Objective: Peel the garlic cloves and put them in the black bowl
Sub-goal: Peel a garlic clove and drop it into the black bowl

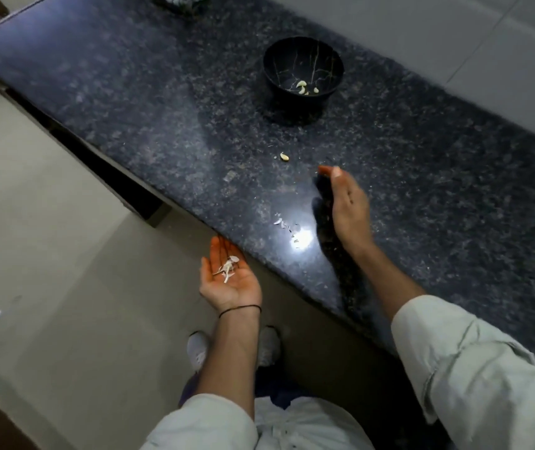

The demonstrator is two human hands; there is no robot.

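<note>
Granite desk (129,92), black bowl (292,60) holding a few peeled cloves (301,85). Left hand (238,289) lies palm-up, fingers relaxed, cradling skins (227,271). Right hand (345,206) is empty, fingers straight. A loose clove (284,156) lies just beyond them, probably next for pinching and bowling.

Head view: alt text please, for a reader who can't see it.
A person's left hand, palm up off the edge of a dark granite counter, carries garlic skins; the right hand is open over the counter. Farther back a black bowl holds a few peeled cloves, and one clove lies loose between bowl and right hand.
</note>
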